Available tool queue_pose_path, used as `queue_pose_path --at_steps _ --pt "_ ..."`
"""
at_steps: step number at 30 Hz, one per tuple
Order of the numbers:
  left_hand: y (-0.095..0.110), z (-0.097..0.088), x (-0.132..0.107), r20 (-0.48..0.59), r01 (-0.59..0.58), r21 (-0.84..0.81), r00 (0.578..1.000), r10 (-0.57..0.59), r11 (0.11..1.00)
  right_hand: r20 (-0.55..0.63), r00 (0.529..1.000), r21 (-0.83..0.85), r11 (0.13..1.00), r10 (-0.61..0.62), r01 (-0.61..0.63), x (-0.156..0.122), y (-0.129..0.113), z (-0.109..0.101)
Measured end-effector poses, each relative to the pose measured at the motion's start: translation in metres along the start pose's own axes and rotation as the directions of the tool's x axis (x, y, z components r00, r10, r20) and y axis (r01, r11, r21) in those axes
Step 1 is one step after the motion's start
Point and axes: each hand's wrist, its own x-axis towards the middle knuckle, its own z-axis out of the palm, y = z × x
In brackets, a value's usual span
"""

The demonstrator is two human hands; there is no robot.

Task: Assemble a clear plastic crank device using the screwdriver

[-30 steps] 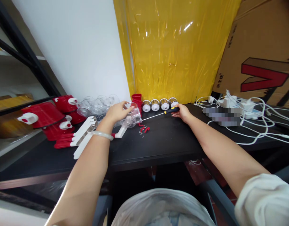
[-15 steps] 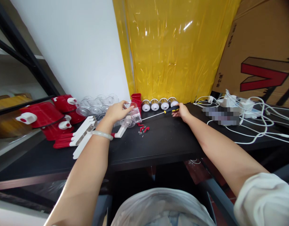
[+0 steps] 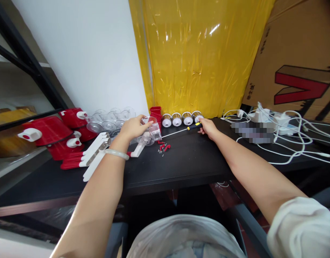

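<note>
My left hand point(image 3: 133, 128) rests closed on a clear plastic housing point(image 3: 151, 133) with a white handle, on the black table point(image 3: 181, 161). My right hand point(image 3: 208, 128) has its fingers closed on the black-and-yellow handle of a long thin screwdriver point(image 3: 181, 130), which lies on the table with its tip pointing toward the housing. Small red clips and screws point(image 3: 163, 147) lie just in front of the housing.
Several gold-and-white cylinders point(image 3: 182, 119) and a red block point(image 3: 155, 111) stand along the yellow plastic sheet point(image 3: 202, 53). Red lids point(image 3: 46, 130), clear cups point(image 3: 108, 120) and white handles point(image 3: 96, 152) lie at left. White chargers and cables point(image 3: 278, 125) sprawl at right under a cardboard box point(image 3: 302, 61).
My right hand has shifted slightly along the screwdriver handle, covering more of its end. My left hand and the housing have stayed in place.
</note>
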Motion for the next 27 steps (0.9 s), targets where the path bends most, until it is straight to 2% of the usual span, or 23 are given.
queue_pose_path --at_steps 3,11,19,27 --pt "-0.0006 0.0006 0.0004 -0.004 -0.001 0.003 1.0 0.001 1.0 -0.028 0.999 -0.026 0.999 -0.024 0.024 -0.0014 -0.0016 0.0001" --pt "-0.0016 0.0001 0.0007 -0.001 0.003 -0.002 1.0 -0.003 1.0 -0.009 1.0 0.076 0.997 0.028 -0.028 -0.0053 -0.0079 0.001" --pt "-0.0013 0.0006 0.001 -0.007 0.015 -0.006 1.0 -0.016 1.0 -0.022 1.0 0.028 1.0 0.005 -0.005 -0.004 -0.005 0.0017" --pt "-0.0019 0.0014 0.0007 -0.012 0.003 0.004 1.0 -0.003 1.0 -0.072 0.997 -0.097 0.995 -0.024 0.017 -0.0003 -0.002 0.001"
